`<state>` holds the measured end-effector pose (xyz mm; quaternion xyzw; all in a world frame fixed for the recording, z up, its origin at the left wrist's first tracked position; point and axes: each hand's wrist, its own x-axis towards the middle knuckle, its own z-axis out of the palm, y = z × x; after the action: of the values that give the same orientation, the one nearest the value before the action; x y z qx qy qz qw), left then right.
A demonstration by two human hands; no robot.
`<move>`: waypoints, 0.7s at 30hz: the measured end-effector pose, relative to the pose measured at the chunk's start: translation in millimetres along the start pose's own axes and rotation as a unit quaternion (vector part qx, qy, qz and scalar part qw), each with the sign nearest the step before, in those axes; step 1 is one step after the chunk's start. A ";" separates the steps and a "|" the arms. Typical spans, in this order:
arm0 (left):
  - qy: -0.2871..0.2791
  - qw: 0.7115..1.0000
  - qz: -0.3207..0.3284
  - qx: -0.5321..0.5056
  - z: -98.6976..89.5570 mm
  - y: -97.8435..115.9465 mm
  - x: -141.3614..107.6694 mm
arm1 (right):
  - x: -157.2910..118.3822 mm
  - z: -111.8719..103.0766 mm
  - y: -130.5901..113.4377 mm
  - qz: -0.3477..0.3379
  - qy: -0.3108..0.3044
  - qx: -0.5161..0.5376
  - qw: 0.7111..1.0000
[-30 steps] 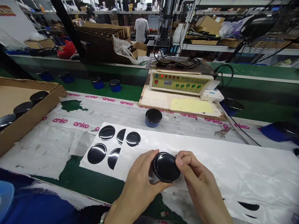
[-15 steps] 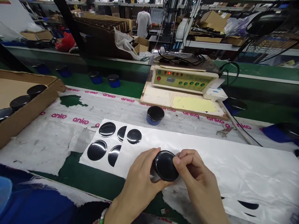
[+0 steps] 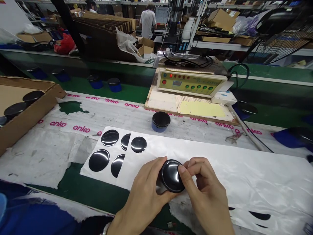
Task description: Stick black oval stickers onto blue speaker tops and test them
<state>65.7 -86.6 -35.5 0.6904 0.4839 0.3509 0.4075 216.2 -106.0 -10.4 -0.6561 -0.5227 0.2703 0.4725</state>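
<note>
My left hand (image 3: 148,192) is wrapped around a round black-topped container (image 3: 162,186), its glossy face tilted up at me. A shiny black round sticker (image 3: 172,174) appears to lie over that face, inside the raised rim. My right hand (image 3: 204,187) is closed at the right edge, thumb on the black disc and fingers curled behind; exactly what they pinch is partly hidden. Beneath both hands lies a white backing sheet (image 3: 195,150) with one black round sticker (image 3: 138,144) on it. Under its left end, another sheet (image 3: 97,175) carries several similar stickers.
A blue container with a black top (image 3: 160,121) stands beyond the sheet. Behind it sits a control box (image 3: 190,83) on a board. At left, a cardboard box (image 3: 31,120) holds black-topped containers. More blue containers (image 3: 114,85) line the green surface behind. A person (image 3: 147,23) stands far back.
The view has shifted slightly. A bright reflection now shows on the held black disc. Both hands keep nearly the same grip, with the right thumb still at the disc's edge.
</note>
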 end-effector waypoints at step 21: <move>0.174 0.974 0.095 0.106 -107.2 31.5 175.6 | 9.5 -49.0 61.6 -0.204 -0.099 -0.274 0.934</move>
<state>33.7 98.6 54.0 0.7005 0.5143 0.4496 0.2064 287.1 -114.1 -44.7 -0.6092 -0.7434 0.0779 0.2648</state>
